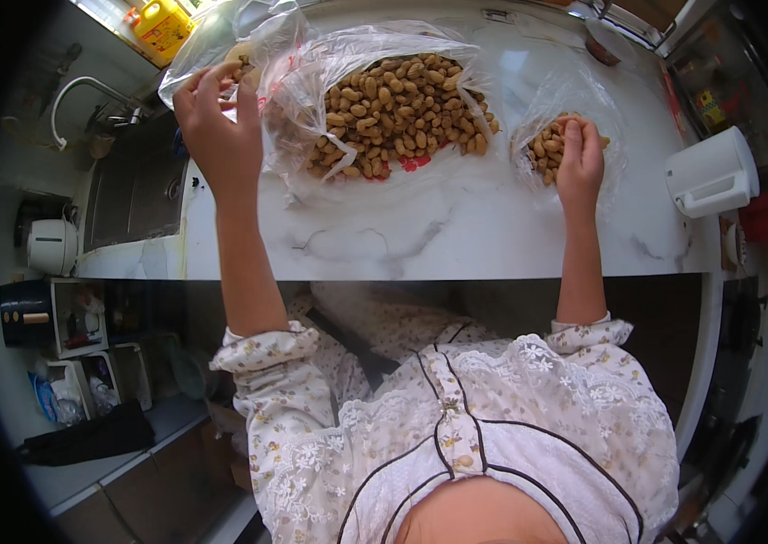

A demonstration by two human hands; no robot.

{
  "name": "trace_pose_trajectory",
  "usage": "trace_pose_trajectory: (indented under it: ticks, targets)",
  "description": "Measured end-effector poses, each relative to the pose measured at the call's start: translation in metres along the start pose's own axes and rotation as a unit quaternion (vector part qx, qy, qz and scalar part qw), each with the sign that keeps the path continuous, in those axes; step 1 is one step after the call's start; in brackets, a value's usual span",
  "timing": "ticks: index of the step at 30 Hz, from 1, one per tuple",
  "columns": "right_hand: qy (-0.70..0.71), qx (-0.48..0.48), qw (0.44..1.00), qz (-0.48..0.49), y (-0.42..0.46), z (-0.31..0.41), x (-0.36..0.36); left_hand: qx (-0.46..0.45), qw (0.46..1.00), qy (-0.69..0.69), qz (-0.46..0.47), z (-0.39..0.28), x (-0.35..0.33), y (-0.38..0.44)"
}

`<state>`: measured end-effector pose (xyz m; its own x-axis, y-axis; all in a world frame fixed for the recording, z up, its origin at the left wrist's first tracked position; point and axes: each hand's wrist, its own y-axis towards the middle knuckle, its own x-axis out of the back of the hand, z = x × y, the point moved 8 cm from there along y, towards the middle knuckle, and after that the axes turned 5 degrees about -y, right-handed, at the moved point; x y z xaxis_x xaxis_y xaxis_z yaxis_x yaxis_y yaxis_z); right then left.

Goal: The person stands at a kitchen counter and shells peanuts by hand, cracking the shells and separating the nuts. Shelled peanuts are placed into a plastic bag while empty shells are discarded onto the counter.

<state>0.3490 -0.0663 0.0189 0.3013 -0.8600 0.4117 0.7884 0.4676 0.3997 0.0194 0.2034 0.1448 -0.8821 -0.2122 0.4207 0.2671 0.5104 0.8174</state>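
A large heap of unshelled peanuts [404,102] lies in an opened clear plastic bag [295,75] with red print, on the white marbled countertop [370,238]. At the upper left, my left hand [217,102] is raised at another part of the clear plastic, thumb and fingers apart, near a few peanuts behind the fingers; whether it grips one is unclear. My right hand [581,143] is over a smaller clear bag [601,115] of peanuts [547,149], fingertips together at the pile. What the right fingertips pinch is hidden.
A white electric kettle [714,173] stands at the right end of the counter. On the left are a dark sink [132,183] with a curved faucet [71,85]. A yellow bottle [163,27] stands behind it. A small bowl [601,51] sits at the back right.
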Motion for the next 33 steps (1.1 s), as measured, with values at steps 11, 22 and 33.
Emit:
trace_pose_trajectory:
  ticks: [11, 22, 33]
  targets:
    - [-0.009, 0.149, 0.976, 0.156, -0.039, 0.072, -0.093, 0.039, 0.982, -0.044, 0.182, -0.052, -0.094, -0.155]
    - [-0.113, 0.222, 0.92, 0.304, -0.091, 0.06, -0.137, 0.085, 0.978, -0.02, 0.188, -0.049, -0.078, -0.173]
    - [-0.057, 0.128, 0.969, 0.204, -0.081, 0.045, -0.09, -0.025, 0.968, -0.059, 0.243, -0.069, -0.112, -0.166]
